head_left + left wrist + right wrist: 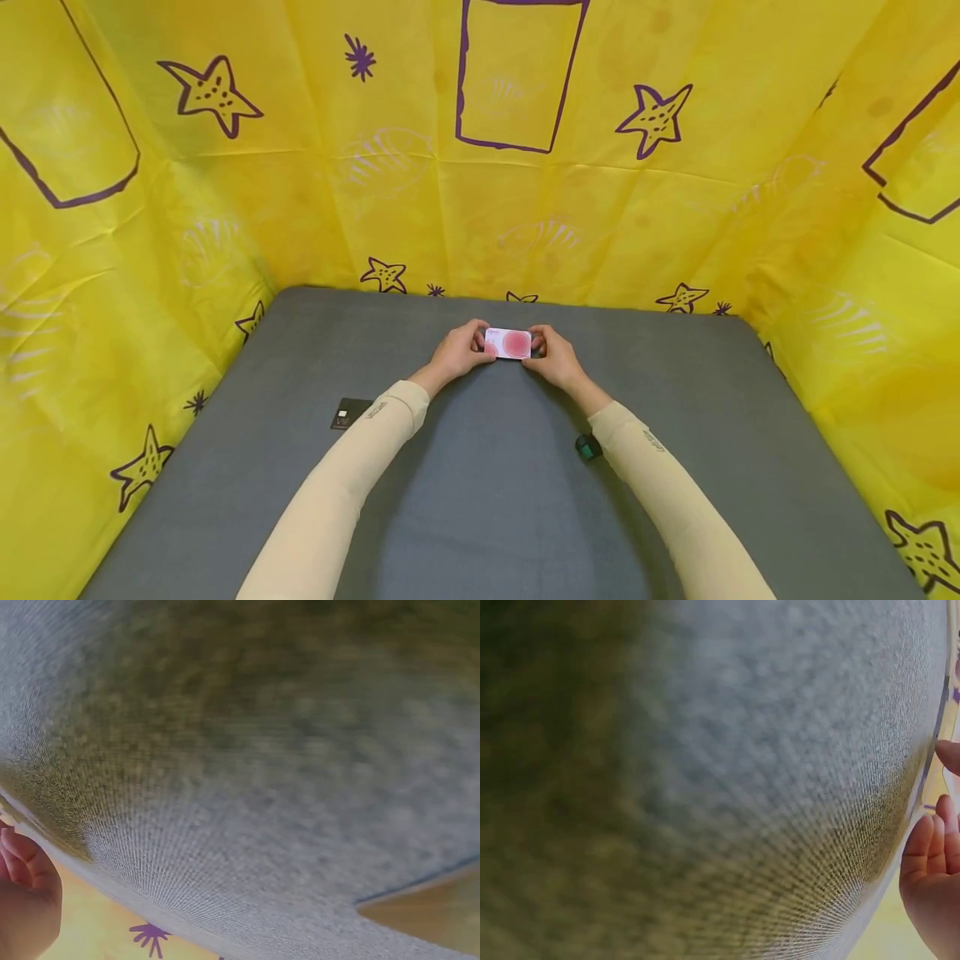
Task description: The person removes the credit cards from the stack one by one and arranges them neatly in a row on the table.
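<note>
Near the far side of the grey table, both hands hold a small white card with pink circles (507, 343) between them. My left hand (459, 350) pinches its left end, with the thumb at the lower corner. At its right end, my right hand (557, 357) pinches it the same way. The left wrist view shows only part of the left hand (28, 900) at the lower left edge. Curled fingers of the right hand (934, 877) appear at the right edge of the right wrist view. In both wrist views the card cannot be made out.
A black card marked VIP (349, 414) lies beside the left sleeve, which covers part of it. Next to the right sleeve is a small black and green object (588, 447). Yellow curtains (510, 225) with starfish drawings surround the grey tabletop (487, 492).
</note>
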`<state>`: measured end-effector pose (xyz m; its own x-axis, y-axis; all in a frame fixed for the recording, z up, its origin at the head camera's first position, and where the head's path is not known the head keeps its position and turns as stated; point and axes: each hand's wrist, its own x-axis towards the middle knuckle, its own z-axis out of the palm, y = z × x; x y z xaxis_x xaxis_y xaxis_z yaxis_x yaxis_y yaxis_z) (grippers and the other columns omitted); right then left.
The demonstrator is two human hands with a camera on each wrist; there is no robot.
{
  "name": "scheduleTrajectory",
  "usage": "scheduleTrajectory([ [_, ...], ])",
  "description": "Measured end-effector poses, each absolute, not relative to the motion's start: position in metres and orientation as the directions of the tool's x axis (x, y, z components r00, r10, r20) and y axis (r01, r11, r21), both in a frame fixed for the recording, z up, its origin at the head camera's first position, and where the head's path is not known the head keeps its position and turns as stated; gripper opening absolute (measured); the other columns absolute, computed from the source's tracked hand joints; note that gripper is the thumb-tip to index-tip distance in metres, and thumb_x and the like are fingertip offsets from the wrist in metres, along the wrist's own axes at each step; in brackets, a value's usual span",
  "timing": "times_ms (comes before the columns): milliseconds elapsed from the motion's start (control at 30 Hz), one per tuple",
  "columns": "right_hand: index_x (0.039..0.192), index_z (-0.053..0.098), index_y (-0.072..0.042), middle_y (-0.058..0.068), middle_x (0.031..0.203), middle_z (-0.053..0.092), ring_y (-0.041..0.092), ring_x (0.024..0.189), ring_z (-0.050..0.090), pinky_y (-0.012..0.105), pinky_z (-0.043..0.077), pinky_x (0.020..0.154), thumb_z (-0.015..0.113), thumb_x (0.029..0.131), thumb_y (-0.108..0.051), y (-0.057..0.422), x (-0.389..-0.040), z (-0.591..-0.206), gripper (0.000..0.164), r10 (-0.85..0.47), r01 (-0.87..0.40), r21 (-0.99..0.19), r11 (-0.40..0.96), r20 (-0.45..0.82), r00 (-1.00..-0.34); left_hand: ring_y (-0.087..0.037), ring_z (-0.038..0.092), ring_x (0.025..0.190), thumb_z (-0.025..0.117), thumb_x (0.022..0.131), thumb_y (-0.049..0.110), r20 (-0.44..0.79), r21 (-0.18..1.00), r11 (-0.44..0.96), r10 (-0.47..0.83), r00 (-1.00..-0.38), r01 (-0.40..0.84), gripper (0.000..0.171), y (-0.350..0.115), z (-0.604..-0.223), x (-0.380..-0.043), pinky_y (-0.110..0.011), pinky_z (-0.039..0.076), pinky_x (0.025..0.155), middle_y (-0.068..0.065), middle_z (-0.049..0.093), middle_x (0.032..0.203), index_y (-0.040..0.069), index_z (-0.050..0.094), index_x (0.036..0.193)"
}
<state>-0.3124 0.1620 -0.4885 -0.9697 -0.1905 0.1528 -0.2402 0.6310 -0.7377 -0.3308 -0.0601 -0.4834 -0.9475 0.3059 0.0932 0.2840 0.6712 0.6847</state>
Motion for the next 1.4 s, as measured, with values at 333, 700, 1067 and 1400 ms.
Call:
scheduleTrajectory([
  [333, 0.125, 0.053, -0.001, 0.012, 0.096, 0.062, 0.027, 0.084, 0.052, 0.034, 0.042, 0.077, 0.081, 0.076, -0.007, 0.158, -0.303, -0.487, 0.057, -0.220, -0.276, -0.741, 0.612, 0.175, -0.960, -0.016, 0.054, 0.079, 0.082, 0.080, 0.022, 0.109, 0.668, 0.680, 0.314, -0.943, 0.303, 0.056, -0.070, -0.476, -0.317, -0.032, 0.046, 0.076, 0.000, 0.059, 0.090, 0.009, 0.056, 0.127],
  [700, 0.123, 0.055, -0.004, 0.009, 0.096, 0.063, 0.024, 0.083, 0.052, 0.033, 0.041, 0.075, 0.082, 0.076, -0.009, 0.152, -0.294, -0.487, 0.054, -0.244, -0.270, -0.756, 0.596, 0.150, -0.958, -0.016, 0.055, 0.079, 0.083, 0.079, 0.015, 0.121, 0.684, 0.648, 0.352, -0.928, 0.335, 0.054, -0.084, -0.476, -0.306, -0.031, 0.047, 0.076, -0.002, 0.061, 0.090, 0.006, 0.056, 0.125],
  [1067, 0.124, 0.055, -0.005, 0.006, 0.096, 0.065, 0.019, 0.080, 0.053, 0.030, 0.042, 0.074, 0.083, 0.076, -0.011, 0.145, -0.282, -0.485, 0.055, -0.277, -0.263, -0.749, 0.609, 0.110, -0.955, -0.014, 0.055, 0.076, 0.084, 0.078, 0.017, 0.107, 0.700, 0.635, 0.360, -0.927, 0.327, 0.054, -0.096, -0.472, -0.291, -0.029, 0.046, 0.072, -0.001, 0.062, 0.089, 0.005, 0.059, 0.124],
  [1400, 0.119, 0.060, -0.006, 0.003, 0.090, 0.065, 0.014, 0.075, 0.053, 0.027, 0.043, 0.069, 0.085, 0.073, -0.014, 0.137, -0.270, -0.487, 0.053, -0.345, -0.320, -0.729, 0.606, 0.122, -0.931, -0.012, 0.053, 0.071, 0.085, 0.076, 0.018, 0.097, 0.711, 0.623, 0.374, -0.922, 0.327, 0.052, -0.113, -0.476, -0.273, -0.026, 0.044, 0.067, 0.001, 0.061, 0.086, 0.004, 0.060, 0.120],
])
